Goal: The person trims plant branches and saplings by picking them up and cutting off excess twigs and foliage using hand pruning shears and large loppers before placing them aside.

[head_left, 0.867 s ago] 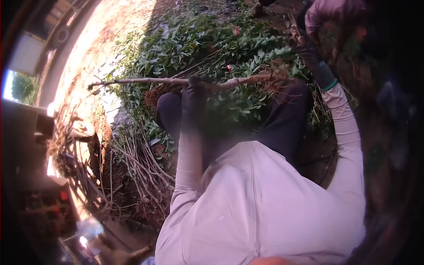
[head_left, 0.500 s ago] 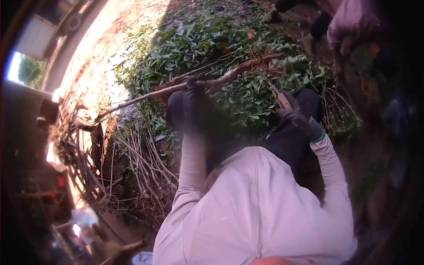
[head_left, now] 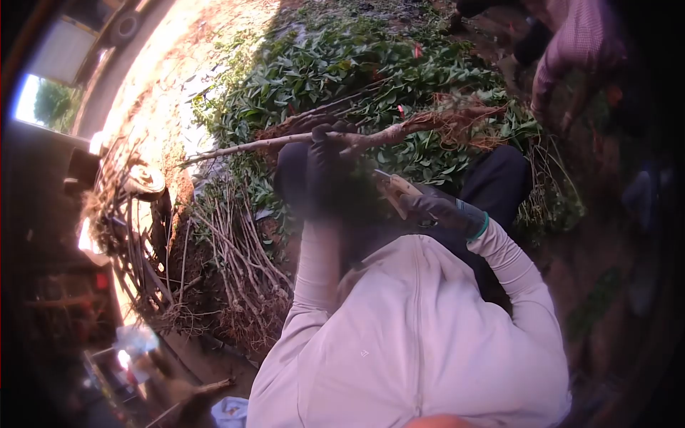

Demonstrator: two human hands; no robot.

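My left hand (head_left: 330, 153), in a dark glove, is closed round a bare-rooted sapling (head_left: 275, 141). Its thin stem points left, and its thicker end with reddish, fibrous roots (head_left: 467, 125) lies to the right above leafy plants. My right hand (head_left: 439, 210), gloved with a green cuff edge, holds a pair of pruning shears (head_left: 397, 191) with tan handles and a short metal tip. The shears are below the sapling's stem and apart from it. Blur hides part of my left wrist.
Leafy cut plants (head_left: 307, 75) cover the ground ahead. A bundle of bare-rooted stems (head_left: 239, 257) lies at my left, with more stems (head_left: 135, 250) beyond it. Another person in a pink checked sleeve (head_left: 581, 43) bends at the upper right.
My right hand and the shears have moved left and down, away from the root end. The sapling's root end has shifted right and slightly lower. The other person's arm has come lower.
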